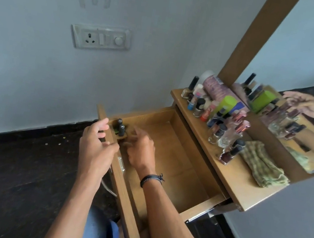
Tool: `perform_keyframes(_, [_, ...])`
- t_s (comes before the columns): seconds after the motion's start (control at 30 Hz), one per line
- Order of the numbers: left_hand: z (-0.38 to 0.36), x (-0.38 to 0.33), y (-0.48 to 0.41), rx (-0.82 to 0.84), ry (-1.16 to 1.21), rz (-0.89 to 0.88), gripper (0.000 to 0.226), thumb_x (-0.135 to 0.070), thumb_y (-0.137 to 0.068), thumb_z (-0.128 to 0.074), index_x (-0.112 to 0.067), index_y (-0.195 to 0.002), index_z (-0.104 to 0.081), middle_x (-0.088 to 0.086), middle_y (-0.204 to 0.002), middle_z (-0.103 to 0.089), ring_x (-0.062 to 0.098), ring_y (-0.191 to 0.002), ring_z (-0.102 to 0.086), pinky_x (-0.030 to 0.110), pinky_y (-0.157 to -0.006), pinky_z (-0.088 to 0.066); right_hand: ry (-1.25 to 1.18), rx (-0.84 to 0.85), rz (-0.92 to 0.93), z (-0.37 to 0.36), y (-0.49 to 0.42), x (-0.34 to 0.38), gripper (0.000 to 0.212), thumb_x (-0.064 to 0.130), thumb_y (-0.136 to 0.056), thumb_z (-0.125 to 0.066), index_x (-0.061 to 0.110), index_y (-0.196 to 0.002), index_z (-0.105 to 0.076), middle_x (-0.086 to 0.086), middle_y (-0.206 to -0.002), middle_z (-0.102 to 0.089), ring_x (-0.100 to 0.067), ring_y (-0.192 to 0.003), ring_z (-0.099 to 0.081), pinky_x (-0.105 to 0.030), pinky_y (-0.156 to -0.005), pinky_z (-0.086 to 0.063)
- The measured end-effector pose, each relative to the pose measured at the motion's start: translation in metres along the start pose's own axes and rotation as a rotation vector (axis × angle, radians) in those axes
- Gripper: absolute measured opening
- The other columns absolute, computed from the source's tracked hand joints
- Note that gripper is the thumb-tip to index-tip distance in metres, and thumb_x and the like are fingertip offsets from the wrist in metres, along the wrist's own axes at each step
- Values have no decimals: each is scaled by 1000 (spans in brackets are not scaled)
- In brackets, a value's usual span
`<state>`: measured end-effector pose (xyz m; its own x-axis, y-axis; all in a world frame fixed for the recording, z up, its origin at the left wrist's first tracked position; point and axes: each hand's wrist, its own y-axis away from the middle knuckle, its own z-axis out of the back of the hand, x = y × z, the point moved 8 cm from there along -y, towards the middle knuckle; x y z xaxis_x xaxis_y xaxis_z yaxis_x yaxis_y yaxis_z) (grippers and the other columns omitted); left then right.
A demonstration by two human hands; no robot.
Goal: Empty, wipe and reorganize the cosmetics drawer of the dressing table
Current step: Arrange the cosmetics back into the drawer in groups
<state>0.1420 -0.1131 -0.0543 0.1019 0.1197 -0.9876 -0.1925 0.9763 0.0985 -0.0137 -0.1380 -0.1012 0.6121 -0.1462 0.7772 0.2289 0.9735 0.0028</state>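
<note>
The wooden drawer point(185, 165) is pulled out, its floor almost bare. Two dark-capped nail polish bottles point(120, 127) stand in its far left corner. My left hand point(96, 146) rests on the drawer's front panel, fingers loosely spread, holding nothing I can see. My right hand point(140, 151), blurred, is inside the drawer just right of the bottles, fingers curled downward; whether it holds something is hidden. Several cosmetics bottles point(215, 112) crowd the dressing table top point(240, 186). A folded green checked cloth point(262, 167) lies on that top, right of the bottles.
A mirror point(303, 81) in a wooden frame stands behind the table top and reflects the bottles and a hand. A switch plate point(101, 37) is on the wall. Dark floor point(7, 177) lies left of the drawer. A metal handle point(107, 186) sticks out of the drawer front.
</note>
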Motion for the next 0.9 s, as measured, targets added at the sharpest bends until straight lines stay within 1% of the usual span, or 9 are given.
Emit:
perform_keyframes(0.07, [1,-2,-1,-3,5,-16,68,13,-82,-65,-27,-136,-54,-5,-132,-55,8,-114,-54,14,-72,-43,10,-80,47,24,10,5,53,3,-90,-70,21,-138,-59,0,-128,-63,-13,-109,-64,-33,-95,-57])
perform_keyframes(0.17, [-2,-3,0,-37,-40,-57,68,15,-80,-64,-30,-131,-57,-4,-131,-57,10,-110,-54,15,-74,-43,41,-246,141,76,42,16,38,7,-91,-72,19,-126,-68,5,-116,-66,0,-95,-63,-17,-85,-56])
perform_keyframes(0.33, [-32,-29,34,-64,-145,-284,61,14,-76,-62,-32,-114,-68,-6,-118,-64,23,-106,-60,34,-86,-55,-22,-835,206,190,116,11,17,1,-89,-70,13,-99,-74,3,-95,-67,3,-85,-61,-14,-76,-50])
perform_keyframes(0.43, [-70,-44,69,79,-167,-343,54,14,-80,-62,-30,-110,-68,-11,-117,-61,5,-103,-59,16,-82,-52,-151,-1132,74,236,152,-17,13,-1,-87,-68,11,-92,-71,-2,-93,-64,2,-79,-58,-9,-70,-43])
perform_keyframes(0.5, [-96,-48,88,200,-177,-365,50,13,-84,-63,-29,-112,-68,-14,-116,-59,1,-104,-59,10,-78,-51,-256,-1118,-25,250,152,-35,10,10,-88,-73,13,-97,-69,0,-98,-61,0,-77,-58,-9,-68,-43])
perform_keyframes(0.6, [-119,-48,105,317,-217,-410,45,9,-87,-64,-24,-117,-69,-14,-116,-60,0,-104,-59,12,-81,-53,-206,-914,-107,249,132,-52,34,36,-83,-82,20,-106,-63,8,-104,-54,-2,-82,-57,-13,-71,-47])
perform_keyframes(0.67, [-123,-44,108,337,-240,-422,44,9,-88,-64,-23,-118,-69,-13,-115,-61,0,-103,-60,13,-81,-53,-99,-825,-157,241,122,-56,47,48,-79,-82,21,-109,-60,8,-107,-52,-11,-85,-59,-25,-75,-52])
perform_keyframes(0.77, [-119,-37,103,325,-261,-410,44,9,-88,-64,-25,-116,-69,-12,-113,-62,0,-100,-60,18,-80,-56,0,-809,-212,238,113,-62,52,52,-79,-80,17,-112,-61,3,-111,-56,-17,-95,-59,-35,-83,-53])
perform_keyframes(0.9, [-108,-36,88,286,-242,-365,46,10,-88,-62,-27,-116,-68,-13,-112,-62,1,-99,-61,17,-79,-53,50,-804,-271,240,107,-65,40,45,-84,-78,18,-110,-66,3,-110,-60,-17,-97,-59,-34,-87,-50])
